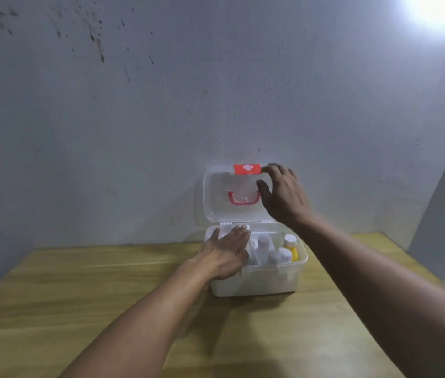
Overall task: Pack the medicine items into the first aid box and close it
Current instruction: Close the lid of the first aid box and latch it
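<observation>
a person's right hand (pixel 284 196), fingers spread, touches the upper right edge of the raised clear lid (pixel 224 192) beside its red latch (pixel 247 169), gripping nothing; the left hand (pixel 226 252) lies flat and open over the left side of the first aid box (pixel 259 279) at centre frame. white bottles (pixel 263 242) and a yellow one (pixel 292 248) stand inside. the box sits on a wooden table (pixel 107 282). it looks like light, stiff, smooth plastic, best swung down by the lid's top edge.
</observation>
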A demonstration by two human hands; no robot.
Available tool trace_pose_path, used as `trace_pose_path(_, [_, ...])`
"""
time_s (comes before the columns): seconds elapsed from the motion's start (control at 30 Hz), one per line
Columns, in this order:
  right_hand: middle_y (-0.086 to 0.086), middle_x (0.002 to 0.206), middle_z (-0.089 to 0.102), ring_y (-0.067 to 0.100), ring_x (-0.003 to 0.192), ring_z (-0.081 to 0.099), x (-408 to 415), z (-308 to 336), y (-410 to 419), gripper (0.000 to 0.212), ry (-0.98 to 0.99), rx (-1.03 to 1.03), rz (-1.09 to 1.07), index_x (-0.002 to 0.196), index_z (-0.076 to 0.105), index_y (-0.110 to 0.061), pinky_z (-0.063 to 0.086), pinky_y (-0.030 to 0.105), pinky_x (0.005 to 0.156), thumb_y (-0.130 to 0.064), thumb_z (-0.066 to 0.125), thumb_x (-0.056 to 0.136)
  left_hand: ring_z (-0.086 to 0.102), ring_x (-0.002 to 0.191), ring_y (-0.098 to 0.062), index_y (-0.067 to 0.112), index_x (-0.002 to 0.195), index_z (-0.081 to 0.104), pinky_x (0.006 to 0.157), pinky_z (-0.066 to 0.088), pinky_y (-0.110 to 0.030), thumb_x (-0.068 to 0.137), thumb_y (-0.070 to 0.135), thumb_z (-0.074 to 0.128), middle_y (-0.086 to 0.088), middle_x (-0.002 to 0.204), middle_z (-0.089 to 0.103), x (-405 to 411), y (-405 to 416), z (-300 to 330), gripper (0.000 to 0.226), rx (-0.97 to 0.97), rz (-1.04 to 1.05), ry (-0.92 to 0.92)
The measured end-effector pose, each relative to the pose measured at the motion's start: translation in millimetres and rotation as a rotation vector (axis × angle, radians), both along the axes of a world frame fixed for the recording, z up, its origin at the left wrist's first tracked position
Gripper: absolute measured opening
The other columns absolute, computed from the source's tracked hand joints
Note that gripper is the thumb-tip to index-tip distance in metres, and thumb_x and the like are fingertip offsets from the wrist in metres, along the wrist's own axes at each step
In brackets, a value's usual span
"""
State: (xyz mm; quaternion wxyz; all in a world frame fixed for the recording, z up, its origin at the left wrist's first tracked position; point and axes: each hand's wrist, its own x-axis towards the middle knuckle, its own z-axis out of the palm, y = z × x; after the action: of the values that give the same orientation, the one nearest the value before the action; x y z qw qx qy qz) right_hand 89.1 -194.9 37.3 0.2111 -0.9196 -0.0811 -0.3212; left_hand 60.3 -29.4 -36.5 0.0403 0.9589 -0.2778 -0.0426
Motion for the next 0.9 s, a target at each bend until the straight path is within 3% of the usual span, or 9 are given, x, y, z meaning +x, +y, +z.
trace_pose_path(0.17, [0.009,0.141,0.052,0.031,0.131,0.043,33,38,16,0.059,0.127,-0.343,0.031,0.144,0.037,-0.018,0.039,0.047,0.105,-0.021,0.064,0.091,-0.012,0.148,-0.005,0.021,0.154,-0.005,0.121,-0.009,-0.044,0.098,0.034,0.018,0.007,0.162,-0.012,0,-2,1,0.061,-0.013,0.013,0.004])
trace_pose_path(0.27, [0.014,0.117,0.068,0.032,0.102,0.064,43,42,18,0.037,0.093,-0.382,0.02,0.128,0.057,-0.016,0.054,0.045,0.087,-0.014,0.063,0.092,-0.012,0.148,-0.006,0.02,0.154,-0.007,0.121,-0.01,-0.044,0.098,0.035,0.019,0.006,0.162,-0.013,3,-2,-2,0.063,-0.009,0.013,0.0])
trace_pose_path(0.37, [0.016,0.104,0.072,0.032,0.085,0.068,34,44,18,0.025,0.055,-0.313,0.05,0.118,0.066,-0.011,0.058,0.044,0.073,-0.012,0.059,0.094,-0.009,0.149,-0.008,0.02,0.154,-0.002,0.121,-0.008,-0.046,0.097,0.035,0.022,0.005,0.163,-0.009,6,-1,-4,0.064,-0.063,0.017,-0.023])
trace_pose_path(0.47, [0.014,0.1,0.074,0.03,0.08,0.069,14,47,13,0.023,0.032,-0.34,0.059,0.115,0.069,-0.011,0.058,0.038,0.068,-0.016,0.06,0.095,0.015,0.149,-0.014,0.015,0.149,0.03,0.122,0.0,-0.037,0.096,0.03,0.031,0.001,0.16,0.023,0,5,-12,0.056,-0.388,0.006,-0.246])
trace_pose_path(0.53, [0.011,0.096,0.074,0.026,0.074,0.068,-3,48,8,0.022,0.039,-0.347,0.08,0.113,0.07,-0.013,0.057,0.035,0.064,-0.018,0.06,0.094,0.05,0.128,-0.025,0.006,0.122,0.06,0.117,0.023,-0.03,0.089,0.023,0.038,-0.011,0.13,0.061,-12,9,-16,0.043,-0.718,0.028,-0.526])
trace_pose_path(0.57, [0.01,0.096,0.075,0.025,0.073,0.068,-12,47,5,0.021,0.047,-0.343,0.1,0.111,0.071,-0.016,0.059,0.037,0.065,-0.02,0.062,0.094,0.056,0.112,-0.027,0.003,0.107,0.063,0.108,0.034,-0.03,0.086,0.021,0.039,-0.015,0.111,0.064,-16,12,-19,0.037,-0.844,0.068,-0.658])
trace_pose_path(0.63, [0.008,0.093,0.075,0.027,0.075,0.069,-33,40,1,0.018,0.079,-0.339,0.136,0.106,0.073,-0.021,0.059,0.042,0.067,-0.025,0.065,0.091,0.05,0.097,-0.024,-0.001,0.097,0.06,0.091,0.04,-0.033,0.083,0.02,0.038,-0.014,0.098,0.058,-19,17,-19,0.033,-1.01,0.184,-0.782])
trace_pose_path(0.77, [0.001,0.08,0.071,0.022,0.066,0.065,-71,15,2,0.013,0.192,-0.371,0.141,0.095,0.076,-0.028,0.057,0.037,0.061,-0.036,0.069,0.087,0.049,0.104,-0.026,-0.002,0.104,0.056,0.092,0.039,-0.034,0.076,0.021,0.039,-0.016,0.106,0.056,-21,24,-3,0.039,-1.168,0.334,-0.754])
trace_pose_path(0.9, [-0.002,0.086,0.068,0.018,0.075,0.062,-96,-11,4,0.017,0.325,-0.393,0.168,0.094,0.077,-0.027,0.054,0.035,0.066,-0.039,0.074,0.082,0.052,0.119,-0.026,0.002,0.113,0.064,0.104,0.037,-0.032,0.08,0.031,0.033,-0.014,0.122,0.063,-22,18,8,0.054,-1.017,0.237,-0.504])
